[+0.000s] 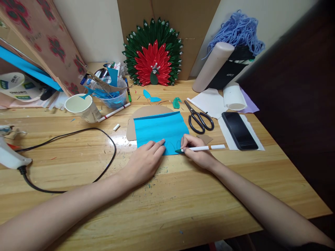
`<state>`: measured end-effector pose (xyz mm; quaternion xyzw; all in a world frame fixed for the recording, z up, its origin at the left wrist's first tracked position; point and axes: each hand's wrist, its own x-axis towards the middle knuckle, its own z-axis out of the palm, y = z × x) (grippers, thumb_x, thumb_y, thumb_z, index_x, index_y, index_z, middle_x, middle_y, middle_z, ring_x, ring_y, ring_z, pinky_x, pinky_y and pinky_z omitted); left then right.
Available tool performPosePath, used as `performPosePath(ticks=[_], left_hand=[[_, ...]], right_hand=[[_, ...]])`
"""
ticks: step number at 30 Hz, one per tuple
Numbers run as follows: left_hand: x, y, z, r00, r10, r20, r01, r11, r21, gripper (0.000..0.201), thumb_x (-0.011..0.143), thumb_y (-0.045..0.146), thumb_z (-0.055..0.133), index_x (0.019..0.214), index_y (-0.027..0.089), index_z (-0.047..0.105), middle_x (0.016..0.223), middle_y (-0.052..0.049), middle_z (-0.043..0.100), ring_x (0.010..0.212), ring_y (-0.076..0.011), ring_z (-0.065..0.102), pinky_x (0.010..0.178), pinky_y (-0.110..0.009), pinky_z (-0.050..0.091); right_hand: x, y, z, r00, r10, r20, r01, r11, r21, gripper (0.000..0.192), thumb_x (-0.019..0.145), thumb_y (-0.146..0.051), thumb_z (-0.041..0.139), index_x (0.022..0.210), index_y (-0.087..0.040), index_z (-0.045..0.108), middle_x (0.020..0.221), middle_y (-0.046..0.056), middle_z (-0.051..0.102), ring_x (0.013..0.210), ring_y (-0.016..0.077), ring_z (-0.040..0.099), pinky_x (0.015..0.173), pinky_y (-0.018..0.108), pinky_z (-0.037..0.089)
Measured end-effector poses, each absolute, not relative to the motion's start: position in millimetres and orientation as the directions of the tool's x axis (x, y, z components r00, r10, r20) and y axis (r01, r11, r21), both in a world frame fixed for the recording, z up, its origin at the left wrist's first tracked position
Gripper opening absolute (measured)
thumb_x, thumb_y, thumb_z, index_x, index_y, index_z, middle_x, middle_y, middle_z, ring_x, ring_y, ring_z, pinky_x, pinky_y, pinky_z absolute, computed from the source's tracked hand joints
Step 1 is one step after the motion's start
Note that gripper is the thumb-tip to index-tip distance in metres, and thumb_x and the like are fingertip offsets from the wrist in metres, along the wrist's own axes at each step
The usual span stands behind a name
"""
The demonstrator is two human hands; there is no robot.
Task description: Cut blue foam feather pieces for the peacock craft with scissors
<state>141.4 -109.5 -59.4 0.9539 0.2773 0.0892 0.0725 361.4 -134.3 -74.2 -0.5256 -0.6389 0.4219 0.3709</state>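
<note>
A folded sheet of blue paper lies on the wooden table, over a piece of brown cardboard. My left hand presses flat on the sheet's near edge, fingers together. My right hand grips a white marker with its green tip touching the paper's near right corner, where thin curved pen lines show.
Black scissors and a black phone lie to the right. A paper cup, a plastic tub of blue scraps and a glue gun with its black cord sit left. A red-and-green paper fan ornament leans at the back.
</note>
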Motion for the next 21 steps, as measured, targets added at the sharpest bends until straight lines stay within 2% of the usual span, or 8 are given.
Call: performPosePath(ticks=[6,12,21], left_hand=[[141.6,-109.4,-59.8,0.833,0.539,0.123,0.513,-0.837,0.192,0.025,0.088,0.013,0.041,0.109,0.010,0.053,0.131,-0.013,0.051,0.092,-0.0224,0.054,0.079,-0.039,0.049],[140.3,-109.4,-62.2,0.832,0.539,0.128,0.512,-0.836,0.195,0.026,0.087,0.012,0.040,0.109,0.010,0.053,0.132,-0.013,0.050,0.093,-0.0225,0.053,0.079,-0.039,0.049],[140.2,-109.1,-62.8,0.834,0.536,0.132,0.506,-0.838,0.205,0.025,0.087,0.012,0.041,0.109,0.009,0.053,0.131,-0.014,0.051,0.093,-0.0225,0.053,0.078,-0.039,0.049]], right_hand=[[355.1,-135.3,-71.0,-0.085,0.996,0.002,0.462,0.041,-0.886,0.008,0.084,-0.029,0.053,0.085,-0.021,0.054,0.079,0.000,0.058,0.073,0.0148,0.053,0.062,0.026,0.040],[352.8,-134.7,-66.5,-0.136,0.990,0.026,0.558,0.098,-0.824,0.007,0.084,-0.027,0.054,0.084,-0.021,0.055,0.081,0.000,0.060,0.071,0.0139,0.055,0.062,0.024,0.040],[352.7,-135.1,-68.0,-0.124,0.992,0.036,0.562,0.100,-0.821,0.007,0.085,-0.027,0.053,0.086,-0.021,0.055,0.082,0.001,0.061,0.073,0.0142,0.056,0.063,0.024,0.041]])
